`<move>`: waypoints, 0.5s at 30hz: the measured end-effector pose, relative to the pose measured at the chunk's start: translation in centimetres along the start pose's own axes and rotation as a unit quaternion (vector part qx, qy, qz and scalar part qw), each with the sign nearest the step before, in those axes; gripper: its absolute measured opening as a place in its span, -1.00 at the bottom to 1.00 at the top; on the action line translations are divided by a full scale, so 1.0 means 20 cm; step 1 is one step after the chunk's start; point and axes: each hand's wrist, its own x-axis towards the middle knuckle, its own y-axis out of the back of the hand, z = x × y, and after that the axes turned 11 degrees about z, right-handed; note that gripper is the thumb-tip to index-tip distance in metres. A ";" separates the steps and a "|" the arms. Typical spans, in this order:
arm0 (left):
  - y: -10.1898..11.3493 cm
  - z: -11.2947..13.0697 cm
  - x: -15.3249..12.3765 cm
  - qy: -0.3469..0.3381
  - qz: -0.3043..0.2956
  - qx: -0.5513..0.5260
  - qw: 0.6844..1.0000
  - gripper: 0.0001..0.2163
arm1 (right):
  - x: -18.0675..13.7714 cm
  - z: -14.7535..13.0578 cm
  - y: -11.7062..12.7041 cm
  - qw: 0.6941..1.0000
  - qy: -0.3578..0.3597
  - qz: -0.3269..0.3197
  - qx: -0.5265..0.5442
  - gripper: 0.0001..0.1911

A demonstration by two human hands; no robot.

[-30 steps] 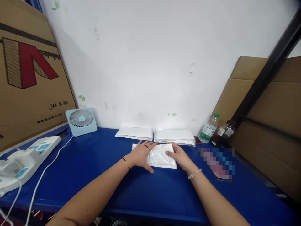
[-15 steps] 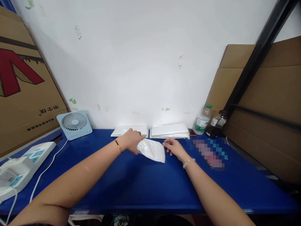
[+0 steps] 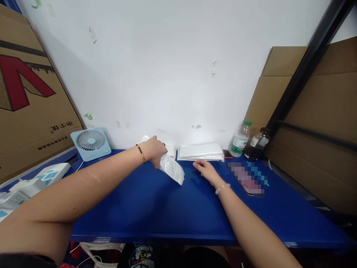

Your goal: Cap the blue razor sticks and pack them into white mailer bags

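My left hand [image 3: 155,152] is closed around a crinkled white plastic bag [image 3: 172,169], held tilted above the blue table. One end of the bag hangs down to the right; a bit of it shows behind the hand. To the right, my right hand [image 3: 205,171] hovers apart from the bag, fingers curled together and nothing visible in them. Just beyond it, against the wall, lies a flat stack of white folded bags [image 3: 200,151]. A second white stack [image 3: 171,152] is mostly hidden behind my left hand.
On the left are a light blue fan [image 3: 90,143], a white power strip [image 3: 52,173] with plugs and a large cardboard box [image 3: 33,111]. At right stand a green-capped bottle [image 3: 240,141] and a dark bottle [image 3: 256,147]. A blurred phone [image 3: 247,180] lies on the blue table [image 3: 156,212].
My left hand has moved left and up with the white bag, away from my right hand. The right hand's fingers have drawn closer together. The view has shifted slightly.
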 end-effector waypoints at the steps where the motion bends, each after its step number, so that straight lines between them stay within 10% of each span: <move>1: 0.01 0.00 -0.01 0.003 -0.005 0.003 1.000 -0.51 | 0.00 0.01 0.00 1.000 0.004 -0.001 -0.002 -0.61; 7: 0.08 -0.07 -0.06 0.020 -0.005 0.007 1.000 -0.47 | 0.00 0.02 0.01 0.994 0.087 0.005 -0.069 -0.54; 12: 0.09 -0.10 -0.09 0.030 0.004 -0.020 0.999 -0.46 | -0.04 -0.01 -0.09 0.943 0.254 -0.084 -0.199 -0.02; 15: 0.10 -0.08 -0.11 0.026 0.000 -0.013 1.000 -0.43 | -0.06 -0.01 -0.18 0.912 0.289 -0.129 -0.262 -0.24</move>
